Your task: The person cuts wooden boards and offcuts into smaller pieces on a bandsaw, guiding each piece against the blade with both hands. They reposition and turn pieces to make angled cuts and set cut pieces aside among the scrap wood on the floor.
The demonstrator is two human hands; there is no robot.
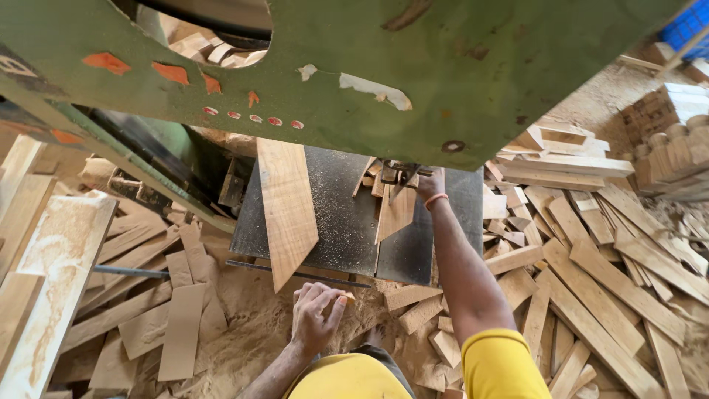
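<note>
**Hands split between the saw table and a scrap at the lap**

Right hand (430, 186) reached far forward along the dark metal table (347, 222) of the green saw machine (473, 66), with an orange band at the wrist. It rested at the far end of a small pointed wooden piece (395, 213) lying near the blade area; from my view I could not tell whether the fingers were closed on that piece or only pressing against it, since the machine's housing shadowed them. Left hand (316, 314) hung low and close to my body, fingers curled around a small wooden offcut (347, 298), well apart from the table's front edge.

A long pointed plank (286, 210) lay on the table to the left of the small piece, its tip hanging past the front edge. Wooden slats (591, 273) were heaped on the sawdust floor (251, 332) to the right, and more boards (44, 266) leaned at the left.

I judged the step in hand to be feeding or positioning the small piece at the blade. Any further push there would call for a steady, straight pressure and fingers kept clear of the cutting line, which I could not see plainly.
</note>
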